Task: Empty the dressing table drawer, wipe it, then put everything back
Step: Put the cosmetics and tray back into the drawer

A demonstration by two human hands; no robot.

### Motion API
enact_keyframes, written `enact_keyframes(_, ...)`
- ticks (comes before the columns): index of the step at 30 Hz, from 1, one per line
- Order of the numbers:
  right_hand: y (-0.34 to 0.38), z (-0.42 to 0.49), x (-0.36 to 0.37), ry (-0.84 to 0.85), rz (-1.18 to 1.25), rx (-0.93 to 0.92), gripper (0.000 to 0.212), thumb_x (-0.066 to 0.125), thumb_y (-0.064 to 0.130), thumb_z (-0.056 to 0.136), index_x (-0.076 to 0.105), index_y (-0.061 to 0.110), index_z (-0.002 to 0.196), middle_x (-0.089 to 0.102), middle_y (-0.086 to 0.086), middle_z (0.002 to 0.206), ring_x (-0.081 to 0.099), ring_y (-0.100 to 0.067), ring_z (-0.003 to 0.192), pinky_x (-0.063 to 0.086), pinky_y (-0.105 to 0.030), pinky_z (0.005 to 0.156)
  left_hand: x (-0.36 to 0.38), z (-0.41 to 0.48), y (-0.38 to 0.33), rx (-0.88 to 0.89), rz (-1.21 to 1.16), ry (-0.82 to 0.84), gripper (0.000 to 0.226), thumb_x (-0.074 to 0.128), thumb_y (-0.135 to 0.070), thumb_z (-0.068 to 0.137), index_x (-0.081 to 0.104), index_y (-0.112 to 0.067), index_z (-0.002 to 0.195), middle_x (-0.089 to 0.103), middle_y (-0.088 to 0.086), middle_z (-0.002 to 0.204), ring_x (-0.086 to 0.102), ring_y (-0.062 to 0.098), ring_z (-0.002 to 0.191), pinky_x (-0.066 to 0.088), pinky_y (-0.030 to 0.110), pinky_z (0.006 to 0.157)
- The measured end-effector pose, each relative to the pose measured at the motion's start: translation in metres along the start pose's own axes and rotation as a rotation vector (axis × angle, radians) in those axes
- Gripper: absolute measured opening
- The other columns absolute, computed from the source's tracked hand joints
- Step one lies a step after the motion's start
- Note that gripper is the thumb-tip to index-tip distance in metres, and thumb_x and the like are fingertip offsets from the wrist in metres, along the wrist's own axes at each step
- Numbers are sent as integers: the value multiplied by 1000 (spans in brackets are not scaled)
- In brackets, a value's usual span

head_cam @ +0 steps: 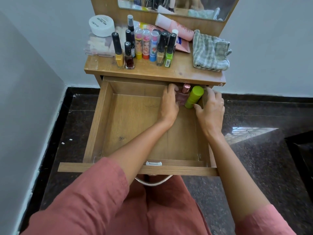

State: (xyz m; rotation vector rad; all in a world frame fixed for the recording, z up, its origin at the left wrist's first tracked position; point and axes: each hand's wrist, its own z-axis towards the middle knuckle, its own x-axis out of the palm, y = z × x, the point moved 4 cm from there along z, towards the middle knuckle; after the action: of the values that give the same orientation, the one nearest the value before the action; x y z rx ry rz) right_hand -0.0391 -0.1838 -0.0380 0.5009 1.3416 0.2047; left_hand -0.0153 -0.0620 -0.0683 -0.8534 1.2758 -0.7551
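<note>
Soft, even daylight fills the corner, with no hard shadows, only a dim band under the tabletop (152, 72) lip at the back of the drawer (135, 119). A white window reflection (252, 134) glares off the polished dark floor (264, 163). The wide lens bows the walls (25, 65) outward at the edges, and the near sleeves (84, 200) look slightly soft.

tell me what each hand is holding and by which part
The left hand holds the pink bottle by its body. The right hand holds the green bottle by its side, thumb near the lower end.
</note>
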Motion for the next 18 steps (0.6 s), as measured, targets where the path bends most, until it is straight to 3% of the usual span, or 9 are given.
enact_keyframes(6, 17, -16, -6, -91, 58, -68, 31, 62, 7, 81, 58, 7, 112, 56, -13, 117, 46, -31, 112, 35, -33, 92, -32, -16, -4, 66, -22, -48, 22, 56, 11, 78, 57, -4, 94, 53, 1, 90, 50, 8, 79, 43, 13, 69)
enact_keyframes(11, 67, -20, -9, -27, 366, -224, 18, 63, 3, 81, 63, 5, 99, 62, -8, 100, 56, -13, 85, 42, -9, 77, -85, -25, -3, 82, -98, -227, 20, 60, 1, 82, 57, -8, 99, 55, -3, 90, 53, 3, 79, 44, 4, 74)
enact_keyframes(14, 105, -13, -2, 5, 478, -301, 22, 65, 5, 80, 63, 3, 103, 64, -8, 97, 53, -6, 81, 42, -1, 72, -122, -18, -1, 76, -152, -405, 26, 61, 1, 81, 55, -7, 105, 51, -6, 97, 51, -1, 84, 43, 6, 80)
enact_keyframes(18, 153, 4, 6, 50, 567, -394, 31, 64, 5, 82, 59, 2, 112, 62, -7, 102, 53, -6, 88, 43, -4, 76, -160, 8, 4, 73, -169, -542, 37, 63, -3, 80, 51, -4, 114, 47, -4, 106, 53, 9, 99, 46, 14, 85)
